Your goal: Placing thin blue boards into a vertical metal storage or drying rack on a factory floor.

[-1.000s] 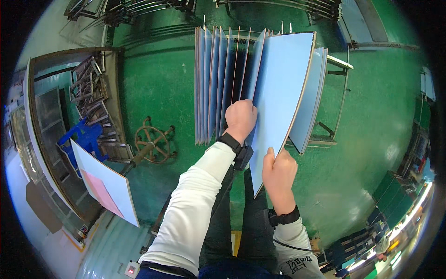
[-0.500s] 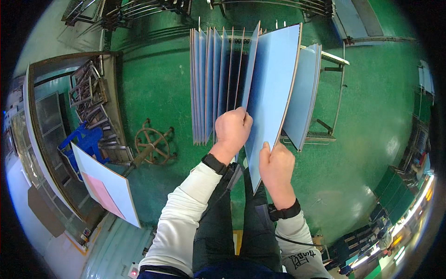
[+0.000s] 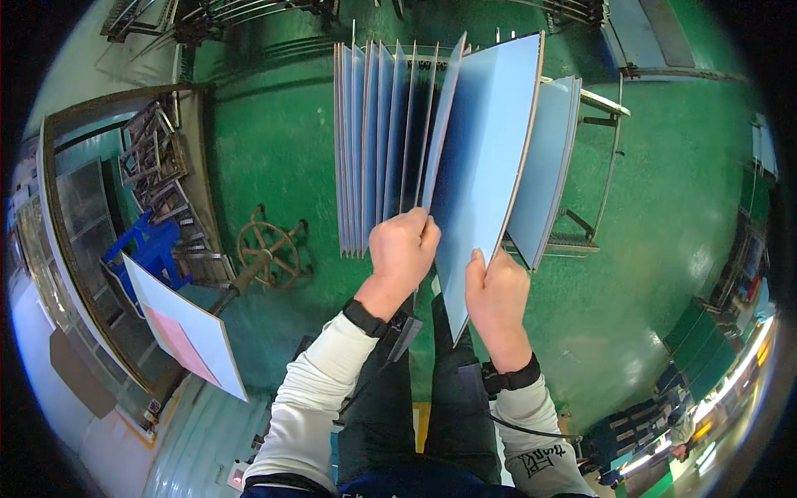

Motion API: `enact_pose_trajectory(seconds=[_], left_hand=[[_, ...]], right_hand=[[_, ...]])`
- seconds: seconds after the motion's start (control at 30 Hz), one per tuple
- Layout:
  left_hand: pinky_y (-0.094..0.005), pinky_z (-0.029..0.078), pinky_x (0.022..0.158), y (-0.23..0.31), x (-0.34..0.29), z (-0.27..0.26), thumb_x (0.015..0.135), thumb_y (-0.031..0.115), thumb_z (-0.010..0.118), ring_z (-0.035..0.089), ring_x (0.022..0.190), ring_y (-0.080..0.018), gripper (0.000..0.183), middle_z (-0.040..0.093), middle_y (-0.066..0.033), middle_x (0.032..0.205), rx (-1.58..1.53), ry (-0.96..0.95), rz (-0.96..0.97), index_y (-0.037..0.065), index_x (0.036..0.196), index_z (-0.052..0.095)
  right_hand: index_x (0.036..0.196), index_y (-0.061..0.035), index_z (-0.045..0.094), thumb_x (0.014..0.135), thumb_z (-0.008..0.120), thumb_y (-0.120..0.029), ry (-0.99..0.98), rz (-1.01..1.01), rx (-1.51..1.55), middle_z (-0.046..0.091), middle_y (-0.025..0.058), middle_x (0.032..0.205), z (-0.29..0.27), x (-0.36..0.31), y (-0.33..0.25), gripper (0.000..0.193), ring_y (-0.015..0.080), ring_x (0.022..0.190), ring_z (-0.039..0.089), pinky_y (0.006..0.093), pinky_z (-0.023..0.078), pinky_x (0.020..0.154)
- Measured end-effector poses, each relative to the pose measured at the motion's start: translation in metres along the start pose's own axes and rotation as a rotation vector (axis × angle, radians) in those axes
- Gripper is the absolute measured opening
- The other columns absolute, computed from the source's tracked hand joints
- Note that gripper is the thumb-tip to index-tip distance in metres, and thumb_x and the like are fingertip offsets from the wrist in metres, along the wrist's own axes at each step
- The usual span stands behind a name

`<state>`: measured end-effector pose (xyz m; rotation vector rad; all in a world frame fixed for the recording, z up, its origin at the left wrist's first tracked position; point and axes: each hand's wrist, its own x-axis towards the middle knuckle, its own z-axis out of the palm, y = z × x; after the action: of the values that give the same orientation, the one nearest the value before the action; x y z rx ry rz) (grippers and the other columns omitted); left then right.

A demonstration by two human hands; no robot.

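A row of thin, light blue flat panels [image 3: 374,149] with brownish edges stands upright in a metal rack [image 3: 616,153]. My right hand [image 3: 501,303] is closed on the near edge of a large blue panel [image 3: 490,141], thumb on its face. That panel leans to the right, its near corner toward my legs. My left hand [image 3: 404,253] is closed at the near edge of another blue panel [image 3: 447,116], just left of the first. Its fingertips are curled out of sight. Further right, more blue panels [image 3: 548,174] lean together, apart from my hands.
On the left stands a large metal frame [image 3: 195,149] with dark racks and a blue plastic stool [image 3: 149,253]. A pole-mounted white board [image 3: 187,332] with a pink sheet and a wheeled base [image 3: 270,249] are near it. More dark racks [image 3: 241,21] stand at the far side.
My left hand has moved slightly nearer to me and left, with the panel edge at its fingers. My right hand stays on the large panel. The view has shifted a little.
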<state>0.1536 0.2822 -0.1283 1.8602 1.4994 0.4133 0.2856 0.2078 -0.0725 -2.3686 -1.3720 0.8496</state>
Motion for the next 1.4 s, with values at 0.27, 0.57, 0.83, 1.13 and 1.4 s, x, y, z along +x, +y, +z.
enact_pose_trajectory(seconds=[0.27,0.57,0.83,1.13,1.4], left_hand=[[-0.0428,0.042,0.049,0.013,-0.003,-0.011,0.084,0.006,0.065,0.056,0.055,-0.0377,0.022,0.054,-0.0197,0.061,-0.056,-0.052,-0.012,-0.001,0.067,0.055],[-0.0421,0.041,0.047,0.028,-0.021,-0.025,0.081,0.005,0.068,0.055,0.050,-0.0341,0.025,0.053,-0.0161,0.057,-0.128,-0.066,0.008,0.003,0.063,0.050],[-0.0408,0.037,0.045,0.025,-0.033,-0.043,0.080,0.002,0.069,0.050,0.047,-0.0323,0.028,0.047,-0.0155,0.055,-0.099,-0.065,-0.076,0.002,0.062,0.047],[-0.0366,0.035,0.046,0.020,-0.035,-0.041,0.082,0.003,0.068,0.044,0.046,-0.0283,0.026,0.045,-0.0162,0.056,-0.142,-0.025,-0.048,0.000,0.064,0.049],[-0.0419,0.039,0.047,0.017,-0.035,-0.041,0.081,0.004,0.068,0.052,0.050,-0.0343,0.026,0.050,-0.0166,0.057,-0.090,-0.026,-0.036,0.002,0.063,0.049]], right_hand=[[0.085,0.0014,0.060,0.090,0.058,-0.015,-0.075,0.023,0.026,0.063,0.0214,0.070,-0.002,0.011,-0.002,0.018,0.0403,0.064,0.063,0.0493,0.051,0.060],[0.085,0.0007,0.060,0.090,0.058,-0.016,-0.132,0.030,-0.011,0.064,0.0214,0.072,-0.003,0.025,-0.004,0.018,0.0406,0.065,0.064,0.0488,0.051,0.060],[0.083,0.0014,0.059,0.091,0.058,-0.018,-0.145,0.039,-0.045,0.064,0.0225,0.074,-0.005,0.023,-0.009,0.020,0.0410,0.065,0.064,0.0489,0.052,0.061],[0.080,0.0020,0.059,0.090,0.058,-0.016,-0.067,-0.028,-0.036,0.063,0.0225,0.070,-0.002,0.024,-0.013,0.021,0.0404,0.065,0.064,0.0482,0.051,0.059],[0.077,0.0017,0.060,0.089,0.059,-0.016,-0.071,0.008,-0.036,0.064,0.0229,0.071,0.003,0.030,-0.016,0.021,0.0407,0.065,0.065,0.0485,0.052,0.060]])
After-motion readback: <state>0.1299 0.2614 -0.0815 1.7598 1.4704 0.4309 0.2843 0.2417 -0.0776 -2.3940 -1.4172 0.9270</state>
